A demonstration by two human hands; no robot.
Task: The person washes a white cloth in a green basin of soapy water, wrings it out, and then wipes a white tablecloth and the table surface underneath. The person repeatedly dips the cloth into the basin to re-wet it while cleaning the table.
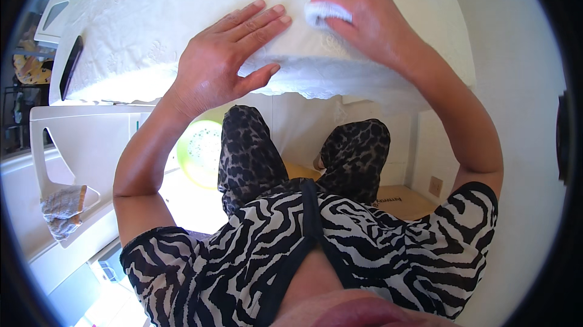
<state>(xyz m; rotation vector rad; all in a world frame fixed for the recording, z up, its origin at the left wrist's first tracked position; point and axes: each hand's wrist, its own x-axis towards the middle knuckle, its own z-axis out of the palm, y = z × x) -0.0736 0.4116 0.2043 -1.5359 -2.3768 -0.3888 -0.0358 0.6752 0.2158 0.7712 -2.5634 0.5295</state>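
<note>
My left hand [227, 49] lies palm down on a white embossed tablecloth [136, 17], thumb spread away from the fingers and nothing held. To the right, my right hand [364, 17] grips a small wad of white cloth [322, 13] and presses it towards the tablecloth. Part of the wad is hidden under my fingers. A short gap of tablecloth separates my left fingertips from the wad. The scalloped edge of the tablecloth hangs down in front of my knees.
A dark smartphone [71, 68] lies at the table's left edge. Below it stands a white plastic chair [95, 131] with a grey rag [63, 208] on it. A green basin [182, 158] of suds sits by my left leg. A cardboard box [405, 197] and the wall [514, 99] are right.
</note>
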